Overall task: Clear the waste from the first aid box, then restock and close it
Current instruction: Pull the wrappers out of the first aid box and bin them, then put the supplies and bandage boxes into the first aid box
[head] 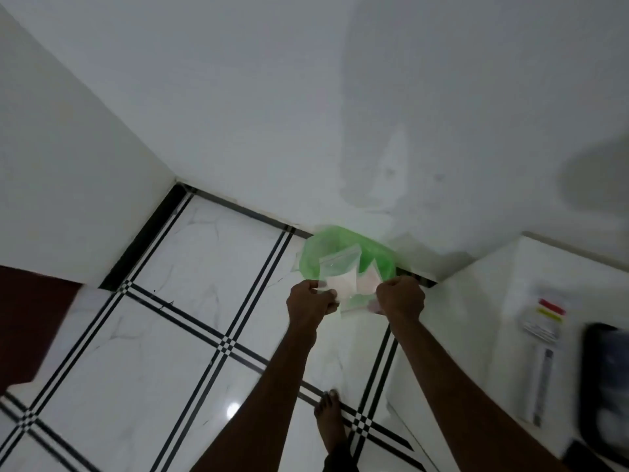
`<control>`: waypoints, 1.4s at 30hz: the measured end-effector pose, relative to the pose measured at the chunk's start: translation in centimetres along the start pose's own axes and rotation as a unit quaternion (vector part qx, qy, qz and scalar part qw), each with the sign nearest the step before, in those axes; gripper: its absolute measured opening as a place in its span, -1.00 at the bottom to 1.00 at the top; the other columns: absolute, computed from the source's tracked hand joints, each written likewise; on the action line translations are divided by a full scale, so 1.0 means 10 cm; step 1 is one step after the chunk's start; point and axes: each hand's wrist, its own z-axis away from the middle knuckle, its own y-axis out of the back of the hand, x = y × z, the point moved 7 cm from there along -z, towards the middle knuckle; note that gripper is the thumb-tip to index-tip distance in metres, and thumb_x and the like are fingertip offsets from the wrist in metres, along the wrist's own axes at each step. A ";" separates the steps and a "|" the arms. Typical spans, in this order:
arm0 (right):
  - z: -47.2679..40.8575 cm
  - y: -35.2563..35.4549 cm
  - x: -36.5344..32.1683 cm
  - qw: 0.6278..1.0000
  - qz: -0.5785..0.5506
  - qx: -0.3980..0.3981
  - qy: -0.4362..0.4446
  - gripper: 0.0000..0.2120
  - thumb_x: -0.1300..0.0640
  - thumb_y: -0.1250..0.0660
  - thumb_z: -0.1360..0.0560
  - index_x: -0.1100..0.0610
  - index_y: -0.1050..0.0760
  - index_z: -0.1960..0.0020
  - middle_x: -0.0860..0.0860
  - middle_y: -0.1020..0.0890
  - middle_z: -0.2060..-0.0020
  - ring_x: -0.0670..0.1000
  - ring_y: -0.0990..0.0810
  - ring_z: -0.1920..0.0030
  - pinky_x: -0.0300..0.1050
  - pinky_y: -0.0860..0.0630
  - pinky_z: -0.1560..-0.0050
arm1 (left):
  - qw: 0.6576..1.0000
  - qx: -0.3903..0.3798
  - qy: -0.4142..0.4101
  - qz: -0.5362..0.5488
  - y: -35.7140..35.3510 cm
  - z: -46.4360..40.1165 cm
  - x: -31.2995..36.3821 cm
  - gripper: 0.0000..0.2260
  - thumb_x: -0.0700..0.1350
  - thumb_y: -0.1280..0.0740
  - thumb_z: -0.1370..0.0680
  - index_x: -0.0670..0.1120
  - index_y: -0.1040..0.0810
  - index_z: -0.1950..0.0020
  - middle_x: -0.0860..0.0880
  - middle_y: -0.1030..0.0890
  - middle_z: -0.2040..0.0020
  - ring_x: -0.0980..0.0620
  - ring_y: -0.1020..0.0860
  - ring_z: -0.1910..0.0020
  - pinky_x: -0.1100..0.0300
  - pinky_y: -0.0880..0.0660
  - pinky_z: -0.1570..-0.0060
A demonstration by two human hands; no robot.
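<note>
While I stand over the white tiled floor [190, 301] with its black double lines, both my arms reach out toward the corner where a green-lined bin [343, 250] sits against the wall [306, 114]. My left hand [311, 303] is closed in a pinch on the near left edge of a clear plastic bag [340, 270], and my right hand [401, 298] is curled into a fist around its near right edge, so the bag hangs stretched between them just above the bin's open mouth. Pale, whitish scraps show through the plastic (too blurred for me to say what they are). My bare foot [329, 417] is planted on the tile below my hands. To my right a white counter [476, 318] juts out, its corner close beside my right forearm; on it lies a white leaflet with red and yellow bands [544, 318], and beyond that a dark object [606, 379] at the picture's edge, smeared by motion. A dark red surface [30, 318] fills the far left.
</note>
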 end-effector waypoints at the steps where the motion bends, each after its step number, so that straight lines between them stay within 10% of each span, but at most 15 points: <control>1: -0.15 -0.26 0.03 0.999 -0.004 -0.011 -0.030 -0.80 0.33 -0.27 -0.43 0.39 -0.57 0.00 0.27 -0.70 0.08 0.24 -0.66 0.01 -0.14 -0.42 0.17 | 1.000 0.000 0.006 -0.005 -0.01 -0.28 -0.09 -0.72 -0.36 -0.45 -0.43 -0.30 -0.57 -0.13 -0.37 -0.67 0.05 0.01 -0.65 0.40 0.29 -0.59 0.40; 7: -1.05 -1.43 0.46 0.980 -0.113 -0.051 -0.157 -0.97 0.37 -0.31 -0.34 0.33 -0.46 0.24 0.11 -0.57 0.51 0.20 -0.69 0.36 0.20 -0.65 0.05 | 0.999 -0.010 0.033 -0.042 -0.30 -1.57 -0.56 -0.73 -0.33 -0.47 -0.39 -0.34 -0.59 -0.07 -0.31 -0.67 0.03 -0.21 -0.70 0.19 0.18 -0.66 0.33; 11: -1.48 -1.86 0.74 0.973 -0.119 -0.073 -0.182 -0.90 0.34 -0.25 -0.37 0.26 -0.43 0.33 0.12 -0.61 0.47 0.15 -0.68 0.36 0.16 -0.65 0.01 | 0.994 -0.057 0.060 -0.066 -0.57 -2.11 -0.88 -0.90 -0.27 -0.47 -0.42 -0.26 -0.58 0.21 -0.14 -0.62 0.36 -0.03 -0.62 0.45 -0.07 -0.66 0.00; 19: -1.48 -1.87 0.79 0.955 -0.199 -0.110 -0.192 -0.90 0.34 -0.26 -0.46 0.24 -0.49 0.21 0.20 -0.63 0.24 0.14 -0.62 0.28 0.09 -0.64 0.08 | 0.994 -0.085 0.051 -0.051 -0.63 -2.09 -0.86 -0.87 -0.23 -0.36 -0.47 -0.25 -0.65 0.06 -0.10 -0.61 0.26 0.02 -0.55 0.33 0.12 -0.55 0.19; 27: -0.79 -0.58 0.13 0.953 -0.263 -0.122 -0.084 -0.89 0.24 -0.28 -0.52 0.16 -0.55 0.15 0.19 -0.66 0.16 0.13 -0.64 0.18 0.04 -0.62 0.09 | 0.988 -0.150 -0.018 0.032 -0.72 -0.79 0.30 -0.82 -0.17 -0.34 -0.57 -0.19 -0.66 -0.11 -0.22 -0.69 -0.05 -0.09 -0.64 -0.03 -0.01 -0.56 -0.18; 42: 0.39 3.34 0.59 0.957 -0.285 -0.023 0.059 -0.87 0.19 -0.30 -0.51 0.21 -0.60 0.04 0.16 -0.72 0.17 0.11 -0.69 0.22 0.10 -0.64 0.07 | 0.941 -0.327 -0.064 0.064 -2.42 2.66 0.73 -0.69 -0.13 -0.19 -0.65 -0.29 -0.59 -0.23 -0.30 -0.67 -0.12 -0.20 -0.66 -0.07 0.08 -0.62 -0.06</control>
